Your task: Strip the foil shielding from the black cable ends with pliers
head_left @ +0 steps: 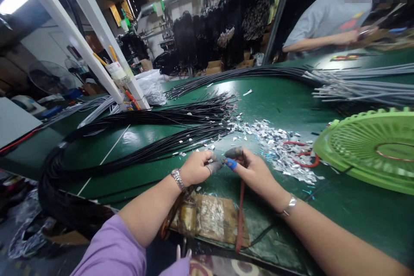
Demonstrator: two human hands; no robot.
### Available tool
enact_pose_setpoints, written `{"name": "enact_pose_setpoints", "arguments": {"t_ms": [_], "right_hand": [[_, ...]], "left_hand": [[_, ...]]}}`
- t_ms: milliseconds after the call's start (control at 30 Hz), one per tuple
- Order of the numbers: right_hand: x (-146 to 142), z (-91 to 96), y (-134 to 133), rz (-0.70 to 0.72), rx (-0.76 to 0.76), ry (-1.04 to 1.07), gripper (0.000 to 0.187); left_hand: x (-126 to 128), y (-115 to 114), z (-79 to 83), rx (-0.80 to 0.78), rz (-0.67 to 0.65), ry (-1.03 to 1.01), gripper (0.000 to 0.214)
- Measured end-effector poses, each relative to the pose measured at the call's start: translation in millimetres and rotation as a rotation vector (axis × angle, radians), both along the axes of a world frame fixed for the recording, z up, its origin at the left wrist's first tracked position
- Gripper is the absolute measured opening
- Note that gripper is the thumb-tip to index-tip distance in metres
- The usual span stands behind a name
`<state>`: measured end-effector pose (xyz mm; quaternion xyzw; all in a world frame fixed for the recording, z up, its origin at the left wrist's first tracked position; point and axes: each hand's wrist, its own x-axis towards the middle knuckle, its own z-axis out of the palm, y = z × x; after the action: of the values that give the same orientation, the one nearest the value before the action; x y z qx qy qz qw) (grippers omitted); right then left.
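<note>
My left hand (202, 167), with dark finger covers, is closed in a pinch on a thin black cable (136, 186) that comes in from the left. Its end lies in the small space between my hands. My right hand (250, 164), with blue tape on the thumb and a dark finger cover, pinches at that end; the tip is too small to make out. Just beyond my hands spread the cut ends of black cable bundles (181, 114). A heap of silvery and blue scraps (278, 146) lies to their right.
A green fan grille (388, 148) stands at the right, near red tool handles (307, 159). Grey cables (355, 86) lie farther back. A taped board (213, 220) and red strip (240, 220) sit at the near edge. White posts (87, 30) rise left; a co-worker (326, 21) works opposite.
</note>
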<state>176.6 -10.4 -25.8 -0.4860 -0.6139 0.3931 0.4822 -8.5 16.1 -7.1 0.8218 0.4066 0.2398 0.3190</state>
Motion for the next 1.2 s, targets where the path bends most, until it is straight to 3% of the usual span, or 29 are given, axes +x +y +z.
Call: {"name": "enact_pose_setpoints", "arguments": {"t_ms": [333,500,900,1033,1200], "right_hand": [[-2,9.2,-4,0.053,-0.214,0.216,0.041],[-2,11.5,-5,0.105,-0.218,0.268,0.044],[-6,10.6,-5,-0.037,-0.334,0.324,0.033],[-4,9.6,-4,0.056,-0.42,0.379,0.029],[3,12.5,-2,0.2,-0.202,0.188,0.019]], "left_hand": [[-2,-4,4.2,0.176,-0.039,0.174,0.015],[-2,-7,6.3,0.332,-0.058,0.333,0.018],[-4,-9,6.5,0.618,-0.14,0.479,0.012],[-6,-9,5.3,0.661,-0.154,0.442,0.012],[-7,-7,3.7,0.59,-0.152,0.416,0.013]]}}
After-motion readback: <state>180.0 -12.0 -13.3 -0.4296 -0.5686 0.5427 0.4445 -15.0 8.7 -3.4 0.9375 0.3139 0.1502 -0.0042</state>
